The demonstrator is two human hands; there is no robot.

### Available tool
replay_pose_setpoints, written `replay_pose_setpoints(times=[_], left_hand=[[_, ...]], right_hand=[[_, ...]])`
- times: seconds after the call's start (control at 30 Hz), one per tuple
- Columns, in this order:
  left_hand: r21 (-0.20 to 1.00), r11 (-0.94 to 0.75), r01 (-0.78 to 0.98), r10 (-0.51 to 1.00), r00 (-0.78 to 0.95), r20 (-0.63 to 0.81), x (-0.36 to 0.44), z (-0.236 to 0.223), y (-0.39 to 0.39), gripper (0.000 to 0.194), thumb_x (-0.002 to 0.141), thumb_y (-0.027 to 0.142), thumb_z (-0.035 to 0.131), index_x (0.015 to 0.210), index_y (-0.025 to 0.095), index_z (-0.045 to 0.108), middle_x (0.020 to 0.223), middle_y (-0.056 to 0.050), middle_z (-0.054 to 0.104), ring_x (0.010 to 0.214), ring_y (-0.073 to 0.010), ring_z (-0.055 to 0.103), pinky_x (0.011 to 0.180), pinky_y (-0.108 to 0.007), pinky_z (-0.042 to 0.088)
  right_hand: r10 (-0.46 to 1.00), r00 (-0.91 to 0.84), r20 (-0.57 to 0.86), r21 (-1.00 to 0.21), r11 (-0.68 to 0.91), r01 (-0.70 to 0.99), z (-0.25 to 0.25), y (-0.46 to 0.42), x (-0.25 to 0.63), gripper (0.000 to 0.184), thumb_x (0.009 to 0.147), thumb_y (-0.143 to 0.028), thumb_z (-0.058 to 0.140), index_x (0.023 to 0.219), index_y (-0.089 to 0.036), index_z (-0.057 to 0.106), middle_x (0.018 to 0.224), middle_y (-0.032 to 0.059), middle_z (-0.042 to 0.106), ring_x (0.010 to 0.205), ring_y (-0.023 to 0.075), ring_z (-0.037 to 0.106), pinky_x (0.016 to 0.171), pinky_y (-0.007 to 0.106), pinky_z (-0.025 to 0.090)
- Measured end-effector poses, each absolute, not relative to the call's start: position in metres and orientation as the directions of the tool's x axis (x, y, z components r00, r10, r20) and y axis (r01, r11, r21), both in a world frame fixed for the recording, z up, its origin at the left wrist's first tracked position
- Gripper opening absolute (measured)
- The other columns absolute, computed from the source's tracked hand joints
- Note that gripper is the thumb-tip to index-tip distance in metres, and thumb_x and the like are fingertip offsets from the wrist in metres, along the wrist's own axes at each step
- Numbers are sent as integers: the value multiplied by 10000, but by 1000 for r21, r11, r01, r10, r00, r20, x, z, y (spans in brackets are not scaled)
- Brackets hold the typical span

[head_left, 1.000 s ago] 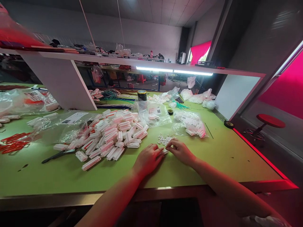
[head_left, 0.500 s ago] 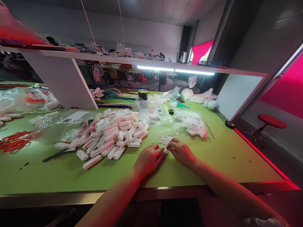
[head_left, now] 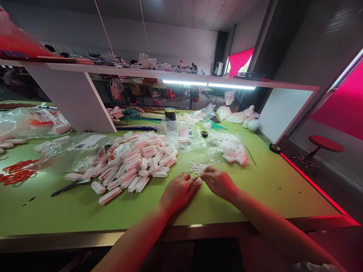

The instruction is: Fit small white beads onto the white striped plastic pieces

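Note:
My left hand [head_left: 178, 191] rests on the green table with its fingers closed around a white plastic connector housing [head_left: 197, 181], mostly hidden by the fingers. At the housing's right end, my right hand [head_left: 219, 183] has thumb and forefinger pinched together; whatever they hold is too small to make out. Just beyond both hands lies a small heap of tiny white plastic pieces [head_left: 198, 167]. To the left spreads a big pile of white connector housings [head_left: 133, 162], some with red strips.
Clear labelled bags [head_left: 228, 145] of white parts lie behind the hands. A black tape roll [head_left: 170, 114] stands farther back. Dark-handled scissors [head_left: 66, 187] and red plastic strips [head_left: 19, 172] are at left. A shelf [head_left: 181, 74] with a light spans the table.
My right hand has shifted very slightly, its pinched fingers staying by the housing's end. My left hand keeps its hold. The view has swayed a little.

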State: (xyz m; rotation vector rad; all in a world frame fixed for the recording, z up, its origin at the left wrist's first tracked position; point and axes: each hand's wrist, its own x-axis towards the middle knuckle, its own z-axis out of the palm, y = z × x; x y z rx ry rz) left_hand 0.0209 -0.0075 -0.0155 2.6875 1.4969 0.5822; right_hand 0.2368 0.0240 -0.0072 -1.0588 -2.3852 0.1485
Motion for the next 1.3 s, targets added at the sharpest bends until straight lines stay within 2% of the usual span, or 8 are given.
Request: replay_pose_setpoints(times=[0.1, 0.23, 0.37, 0.5, 0.67, 0.83, 1.1, 1.3], left_hand=[[165, -554, 816, 819, 500, 281, 21, -13, -9, 316, 1031, 322, 507, 1298, 294, 674, 973, -65, 650, 938, -236, 597, 820, -344, 496], [112, -553, 825, 822, 519, 235, 24, -7, -13, 336, 1043, 292, 466, 1310, 329, 666, 974, -69, 631, 944, -238, 585, 803, -341, 496], [36, -549, 835, 822, 533, 199, 26, -5, -16, 371, 1032, 221, 467, 1346, 314, 641, 968, -77, 626, 974, -249, 581, 811, -344, 495], [2, -546, 837, 820, 534, 206, 29, -8, -16, 382, 1027, 200, 467, 1359, 299, 629, 987, -80, 625, 1006, -248, 578, 828, -339, 492], [18, -548, 837, 817, 530, 225, 29, -11, -15, 375, 1032, 198, 449, 1336, 291, 648, 979, -85, 624, 1003, -253, 579, 830, -350, 496], [44, -541, 840, 825, 520, 219, 29, -8, -15, 376, 1028, 209, 464, 1343, 301, 648, 980, -85, 626, 994, -263, 578, 827, -362, 505], [149, -559, 816, 815, 507, 279, 23, -13, -10, 331, 1033, 279, 489, 1307, 274, 675, 984, -75, 640, 937, -232, 594, 833, -344, 516], [193, -551, 812, 820, 485, 304, 20, -18, -7, 382, 1000, 273, 563, 1373, 225, 626, 1024, -74, 660, 972, -231, 612, 890, -344, 518]], right_hand=[[737, -476, 479, -391, 665, 636, -10, 36, 245, 177, 982, -198, 590, 970, -229, 764, 973, 51, 720, 865, 173, 677, 763, 260, 487], [785, -387, 483, -435, 599, 673, -13, 52, 257, 149, 963, -180, 624, 936, -221, 765, 940, 46, 716, 836, 174, 680, 756, 269, 502], [816, -379, 437, -431, 560, 707, -14, 58, 262, 144, 963, -169, 627, 933, -209, 761, 950, 51, 711, 858, 179, 679, 779, 275, 504], [847, -396, 354, -370, 516, 773, -15, 58, 256, 154, 983, -192, 607, 940, -202, 754, 978, 56, 705, 887, 174, 670, 800, 261, 485], [891, -401, 215, -221, 444, 868, -13, 57, 242, 189, 1013, -225, 553, 980, -179, 734, 1049, 81, 692, 883, 176, 664, 745, 249, 449], [928, -340, 151, -44, 350, 936, -5, 54, 237, 278, 1042, -236, 459, 970, -156, 716, 1037, 125, 690, 812, 195, 660, 686, 277, 418], [937, -337, 93, -114, 346, 931, 9, 51, 246, 201, 1019, -225, 514, 1002, -174, 708, 1074, 84, 698, 926, 193, 661, 742, 259, 411], [940, -334, 61, -95, 339, 936, 11, 49, 241, 227, 1028, -216, 494, 1015, -171, 715, 1076, 99, 708, 882, 193, 668, 700, 268, 396]])
